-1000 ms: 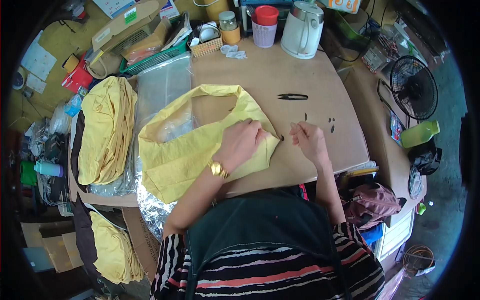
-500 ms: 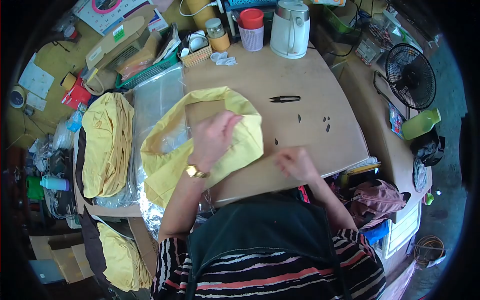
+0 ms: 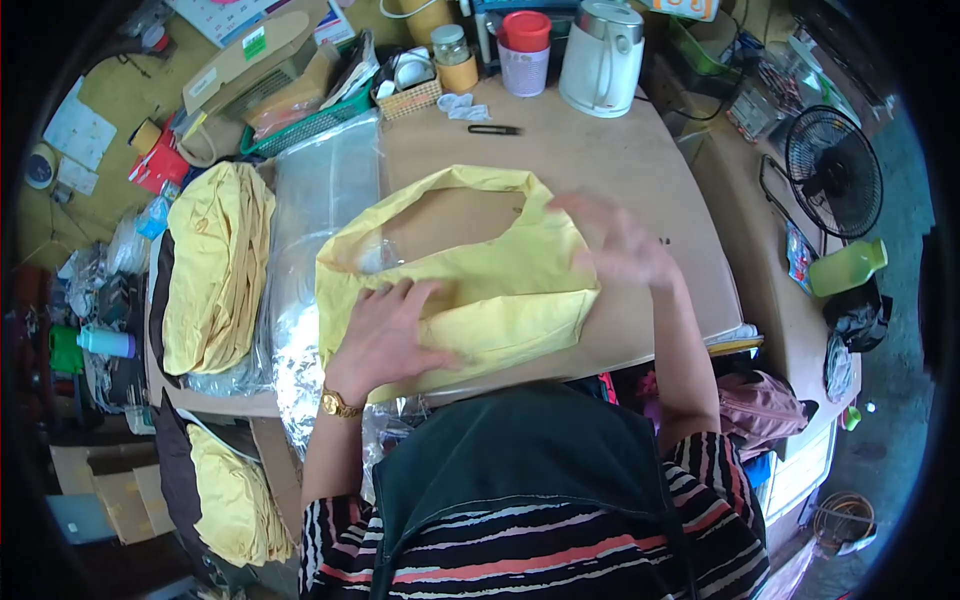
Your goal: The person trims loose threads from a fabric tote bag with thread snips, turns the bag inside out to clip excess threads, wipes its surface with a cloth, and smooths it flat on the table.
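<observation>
A yellow cloth bag point(image 3: 500, 325) with a wide loop at the top lies spread on the table. My left hand point(image 3: 390, 335), a gold watch point(image 3: 342, 404) at its wrist, rests on the bag's lower left with fingers and thumb apart. At the bag's right edge is my right hand point(image 3: 625, 245), smeared by motion. Whether its fingers touch or grip the cloth cannot be made out. Beyond the bag lie black thread snips point(image 3: 495, 129). One small dark scrap point(image 3: 665, 240) shows beside my right wrist.
On the left, a stack of yellow cloth pieces point(image 3: 215, 270) lies beside clear plastic sheets point(image 3: 325, 190). A white kettle point(image 3: 603, 60), a red-lidded cup point(image 3: 525, 55) and a green basket point(image 3: 300, 128) line the back. A black fan point(image 3: 833, 170) stands at right.
The bag has shifted right and is spread wider, covering most of the dark scraps. My left hand has lowered and opened onto it; my right hand has moved up and right. The snips now lie farther back.
</observation>
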The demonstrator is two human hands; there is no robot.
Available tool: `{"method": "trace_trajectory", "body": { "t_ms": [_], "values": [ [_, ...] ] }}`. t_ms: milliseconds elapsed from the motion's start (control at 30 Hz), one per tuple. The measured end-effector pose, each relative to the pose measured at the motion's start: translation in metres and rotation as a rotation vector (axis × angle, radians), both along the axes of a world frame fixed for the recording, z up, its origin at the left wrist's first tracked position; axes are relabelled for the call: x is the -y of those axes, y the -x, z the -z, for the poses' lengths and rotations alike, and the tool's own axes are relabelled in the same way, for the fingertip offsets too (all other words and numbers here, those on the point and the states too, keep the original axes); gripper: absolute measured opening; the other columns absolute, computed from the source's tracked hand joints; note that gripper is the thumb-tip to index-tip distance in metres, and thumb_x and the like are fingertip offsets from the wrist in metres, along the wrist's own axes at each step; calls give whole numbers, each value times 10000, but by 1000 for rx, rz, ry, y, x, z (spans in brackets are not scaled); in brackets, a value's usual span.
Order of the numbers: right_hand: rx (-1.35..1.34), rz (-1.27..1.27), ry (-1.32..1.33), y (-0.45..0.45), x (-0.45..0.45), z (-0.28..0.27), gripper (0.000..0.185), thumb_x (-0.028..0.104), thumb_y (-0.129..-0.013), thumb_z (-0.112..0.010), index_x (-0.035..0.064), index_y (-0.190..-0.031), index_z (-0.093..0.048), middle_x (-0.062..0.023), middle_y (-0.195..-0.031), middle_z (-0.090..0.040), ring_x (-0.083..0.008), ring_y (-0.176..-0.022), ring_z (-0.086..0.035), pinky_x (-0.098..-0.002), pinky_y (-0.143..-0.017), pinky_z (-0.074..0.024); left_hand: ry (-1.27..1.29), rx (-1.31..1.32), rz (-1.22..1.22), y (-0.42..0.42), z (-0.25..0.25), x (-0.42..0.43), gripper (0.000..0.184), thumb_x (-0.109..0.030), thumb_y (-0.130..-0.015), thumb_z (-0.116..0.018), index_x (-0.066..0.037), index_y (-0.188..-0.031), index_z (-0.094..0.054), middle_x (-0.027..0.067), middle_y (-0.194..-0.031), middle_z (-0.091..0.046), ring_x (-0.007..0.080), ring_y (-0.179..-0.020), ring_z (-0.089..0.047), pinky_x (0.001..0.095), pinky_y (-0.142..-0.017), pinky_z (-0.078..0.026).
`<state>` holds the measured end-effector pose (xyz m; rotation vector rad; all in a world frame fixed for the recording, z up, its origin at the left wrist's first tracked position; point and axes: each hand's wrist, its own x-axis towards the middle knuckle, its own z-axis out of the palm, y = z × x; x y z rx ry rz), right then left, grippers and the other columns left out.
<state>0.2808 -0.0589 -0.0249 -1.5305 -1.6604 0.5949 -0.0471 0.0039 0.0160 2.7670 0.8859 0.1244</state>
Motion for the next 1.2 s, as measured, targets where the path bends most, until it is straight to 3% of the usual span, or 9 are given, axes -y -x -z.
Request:
{"method": "trace_trajectory", "body": {
  "t_ms": [100,233,400,500,600,700,800,867,1200],
  "values": [
    [305,-267,298,35,18,-7,226,231,-839,-701,35,-952,-715,-152,-833,-694,-254,-935,-658,-436,-1062,-388,150,-95,-48,56,27,-24,448,-381,-760,-762,-33,-1023,-659,124,-813,-680,304,-817,-662,417,-756,-510],
    [218,-74,187,13,13,-2,201,203,-789,-741,77,-943,-714,-102,-745,-681,-233,-860,-659,-459,-1136,-295,416,218,-452,124,4,-45,317,-217,-743,-792,-21,-971,-692,130,-833,-707,292,-762,-671,382,-722,-528],
    [507,-267,201,43,6,-7,371,257,-733,-796,121,-1061,-687,-84,-818,-706,-250,-974,-658,-493,-1089,-338,96,68,-96,95,27,-31,430,-166,-704,-823,-14,-1072,-661,158,-1004,-695,297,-885,-680,361,-807,-514],
    [465,63,454,5,13,-18,487,267,-737,-794,131,-1174,-629,-105,-1011,-699,-269,-1070,-627,-491,-1114,-306,246,347,-543,133,27,-37,769,-250,-674,-850,-77,-1338,-503,165,-1220,-628,312,-1094,-617,432,-981,-433],
    [134,37,-21,8,25,-10,580,250,-747,-792,124,-1263,-559,-129,-1192,-635,-302,-1118,-600,-517,-1092,-330,27,610,-266,106,47,-18,806,-252,-666,-855,-57,-1349,-473,190,-1265,-590,308,-1160,-576,433,-982,-433],
    [660,58,-40,17,36,19,622,203,-767,-785,73,-1303,-499,-186,-1223,-591,-327,-1151,-566,-490,-1011,-415,-26,400,-461,116,71,-20,819,-261,-681,-853,-25,-1353,-450,187,-1211,-572,329,-1206,-527,437,-981,-429],
    [281,516,-101,-20,58,77,595,179,-800,-770,43,-1302,-481,-190,-1130,-615,-270,-1029,-620,-414,-864,-509,-157,513,-684,133,82,-6,894,-209,-713,-845,-36,-1431,-341,192,-1100,-578,320,-1099,-592,435,-905,-493],
    [-467,385,433,-9,90,89,596,167,-840,-736,18,-1327,-425,-161,-1046,-626,-203,-889,-645,-322,-738,-535,782,857,-728,123,92,8,1018,-132,-734,-832,-57,-1499,-164,223,-1113,-576,287,-1011,-642,381,-817,-552],
    [-685,429,321,49,82,56,695,209,-910,-674,-11,-1403,-236,-204,-1111,-582,-193,-811,-659,-292,-622,-555,1131,1332,-621,88,102,20,735,38,-850,-676,-43,-1437,-241,165,-1270,-558,267,-1098,-624,369,-900,-567]
  ]
}}
